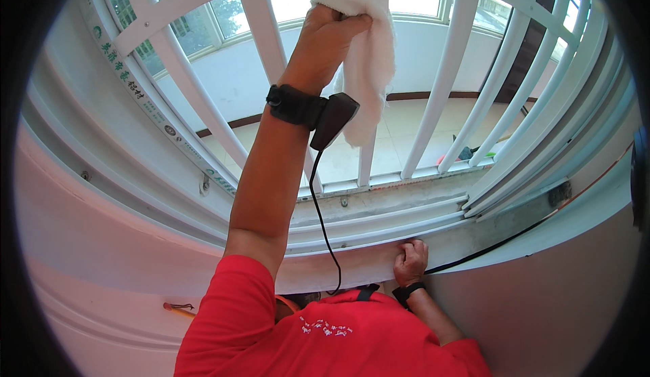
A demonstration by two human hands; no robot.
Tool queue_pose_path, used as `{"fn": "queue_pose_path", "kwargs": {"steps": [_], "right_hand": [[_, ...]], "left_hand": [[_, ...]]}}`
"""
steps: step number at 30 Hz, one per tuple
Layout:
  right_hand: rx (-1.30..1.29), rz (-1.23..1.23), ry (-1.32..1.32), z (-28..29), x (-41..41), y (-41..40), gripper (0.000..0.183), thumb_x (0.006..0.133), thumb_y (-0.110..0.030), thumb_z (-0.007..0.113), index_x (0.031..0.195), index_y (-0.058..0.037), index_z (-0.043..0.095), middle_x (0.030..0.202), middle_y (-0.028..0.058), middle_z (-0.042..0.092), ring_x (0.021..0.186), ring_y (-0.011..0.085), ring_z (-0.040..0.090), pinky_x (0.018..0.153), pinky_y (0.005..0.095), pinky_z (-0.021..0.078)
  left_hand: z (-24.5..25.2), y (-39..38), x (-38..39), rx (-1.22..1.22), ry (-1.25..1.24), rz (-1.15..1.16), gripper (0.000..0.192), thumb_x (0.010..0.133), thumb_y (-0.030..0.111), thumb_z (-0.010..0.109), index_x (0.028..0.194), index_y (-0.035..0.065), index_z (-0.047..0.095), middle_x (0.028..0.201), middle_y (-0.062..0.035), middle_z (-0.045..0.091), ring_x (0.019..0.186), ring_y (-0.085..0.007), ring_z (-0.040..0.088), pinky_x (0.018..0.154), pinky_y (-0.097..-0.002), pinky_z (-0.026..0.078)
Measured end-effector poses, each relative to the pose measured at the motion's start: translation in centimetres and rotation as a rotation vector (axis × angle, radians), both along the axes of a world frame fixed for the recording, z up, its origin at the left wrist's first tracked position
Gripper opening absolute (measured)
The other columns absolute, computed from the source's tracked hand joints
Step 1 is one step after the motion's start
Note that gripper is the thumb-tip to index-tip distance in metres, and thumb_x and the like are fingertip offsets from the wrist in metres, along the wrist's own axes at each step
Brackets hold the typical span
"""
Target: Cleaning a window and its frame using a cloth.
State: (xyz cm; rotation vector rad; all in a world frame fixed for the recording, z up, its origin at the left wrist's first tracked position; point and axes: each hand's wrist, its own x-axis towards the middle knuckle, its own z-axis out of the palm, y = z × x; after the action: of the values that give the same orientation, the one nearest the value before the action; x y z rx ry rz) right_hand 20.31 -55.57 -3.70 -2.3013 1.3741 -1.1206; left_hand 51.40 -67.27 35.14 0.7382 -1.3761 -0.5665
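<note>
My left hand [330, 36] is raised high and pinches a white fluffy cloth [368, 72]. The cloth covers part of a white vertical window bar [366, 161], and its loose end hangs down along it. Whether the fingers also close around the bar is hidden by the cloth. Low on the right, my right hand [411, 262] rests on the window sill [350, 270] with curled fingers against the edge of the sliding track [376, 233]. Nothing shows in that hand, but its palm is hidden.
White bars [439, 82] and a curved crossbar [203, 6] stand in front of me. A black cable [325, 224] hangs from the device on my left wrist [332, 120]. Another black cable [487, 247] runs along the sill. An orange-handled tool [179, 310] is at lower left.
</note>
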Motion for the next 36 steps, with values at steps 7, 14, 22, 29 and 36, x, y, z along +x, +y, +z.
{"fn": "queue_pose_path", "kwargs": {"steps": [7,14,22,29,36], "right_hand": [[-0.016,0.014,-0.007,0.4,0.0,0.7,0.018,0.069,0.003,0.057,0.084,-0.0046,0.063,0.099,0.0156,0.059,0.097,0.0378,0.054,0.086,0.0458,0.0457],[0.005,0.011,0.06,1.0,0.4,0.3,0.015,0.07,-0.001,0.056,0.084,-0.0051,0.06,0.093,0.0172,0.055,0.09,0.0403,0.051,0.08,0.0491,0.0436],[0.011,-0.009,0.039,0.6,0.3,-0.3,0.019,0.069,-0.001,0.059,0.087,-0.0058,0.064,0.099,0.0131,0.059,0.099,0.036,0.054,0.088,0.0458,0.0456],[0.017,-0.006,0.022,0.1,0.2,0.2,0.019,0.069,-0.002,0.059,0.087,-0.0057,0.064,0.099,0.0128,0.059,0.101,0.0356,0.055,0.09,0.0453,0.045],[-0.003,-0.014,0.025,0.2,0.2,0.0,0.021,0.068,0.002,0.058,0.087,-0.0051,0.065,0.098,0.0137,0.06,0.098,0.0355,0.055,0.086,0.0436,0.0465]], "left_hand": [[0.7,-1.4,-1.3,-0.102,-0.004,0.112,0.028,0.086,0.019,0.076,0.107,0.0004,0.069,0.097,-0.0056,0.071,0.088,-0.0163,0.066,0.079,-0.0318,0.053],[3.5,-2.2,-1.8,-0.04,0.026,0.289,0.07,0.079,0.036,0.083,0.121,-0.0108,0.05,0.109,-0.0153,0.064,0.096,-0.0218,0.063,0.083,-0.0336,0.053],[1.7,-3.1,-3.2,-0.093,0.113,0.135,0.073,0.082,0.033,0.08,0.13,-0.0079,0.043,0.112,-0.0145,0.06,0.098,-0.0235,0.062,0.085,-0.0344,0.054],[-1.6,-3.0,-3.6,-0.147,0.024,0.235,0.047,0.089,0.031,0.073,0.115,-0.0053,0.059,0.103,-0.0113,0.065,0.093,-0.0188,0.063,0.079,-0.0337,0.053],[-8.5,-2.6,-4.1,-0.036,0.076,0.198,0.021,0.093,0.02,0.069,0.102,0.0007,0.068,0.09,-0.0039,0.069,0.081,-0.013,0.064,0.07,-0.0282,0.052]]}}
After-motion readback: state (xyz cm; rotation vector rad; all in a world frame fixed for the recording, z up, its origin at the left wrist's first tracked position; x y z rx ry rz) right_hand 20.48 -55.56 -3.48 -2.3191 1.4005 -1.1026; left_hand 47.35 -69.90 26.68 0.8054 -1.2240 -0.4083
